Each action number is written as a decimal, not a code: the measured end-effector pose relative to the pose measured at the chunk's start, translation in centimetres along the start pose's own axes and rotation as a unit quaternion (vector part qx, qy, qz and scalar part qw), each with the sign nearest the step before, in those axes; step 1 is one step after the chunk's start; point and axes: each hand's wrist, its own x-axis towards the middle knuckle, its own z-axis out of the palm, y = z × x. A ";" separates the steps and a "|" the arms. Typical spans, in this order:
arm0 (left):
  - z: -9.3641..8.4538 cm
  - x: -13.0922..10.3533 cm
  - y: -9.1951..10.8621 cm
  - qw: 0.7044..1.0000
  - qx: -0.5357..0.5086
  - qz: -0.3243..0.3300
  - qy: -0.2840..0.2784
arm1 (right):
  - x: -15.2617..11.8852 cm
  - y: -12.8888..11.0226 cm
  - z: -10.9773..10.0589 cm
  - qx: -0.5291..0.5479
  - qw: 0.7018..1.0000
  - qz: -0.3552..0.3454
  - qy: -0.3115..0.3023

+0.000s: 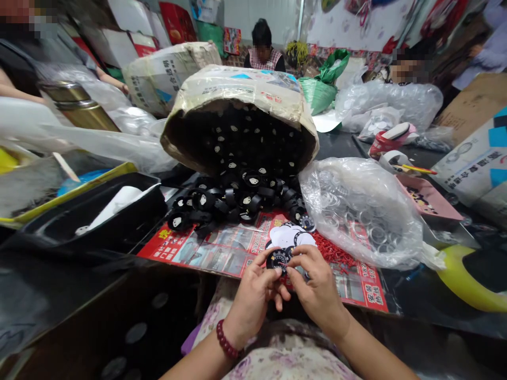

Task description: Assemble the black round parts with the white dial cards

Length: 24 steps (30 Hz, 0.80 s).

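A small black gauge [278, 259] with a round printed dial is pinched in my left hand [259, 285], just above the table edge. My right hand [315, 282] has thumb and forefinger closed at the dial's face, where a thin red pointer [282, 265] shows against the black. Behind my fingers lie several white and black dial discs [291, 235], partly overlapping. To their right is a heap of small red pointers [340, 253], partly hidden by my right hand and a plastic bag. Loose black gauge housings [245, 200] are piled farther back.
A tipped sack [237, 84] spills housings toward me. A clear bag of rings [364, 211] stands on the right, beside a yellow tape roll [463, 279] and pink tray [430, 198]. A black bin [99, 211] sits left. Other people sit around the table.
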 end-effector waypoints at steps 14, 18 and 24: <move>0.2 -0.3 -0.6 0.999 0.007 0.002 -0.038 | -0.2 -0.3 0.2 -0.014 1.000 -0.007 -0.005; 0.2 -0.2 -0.6 0.999 0.020 0.005 -0.028 | -0.3 -0.2 0.3 0.042 0.999 0.030 -0.010; 0.4 -0.3 -0.1 0.999 0.036 0.009 -0.020 | -0.3 0.4 1.0 0.212 0.964 0.162 0.003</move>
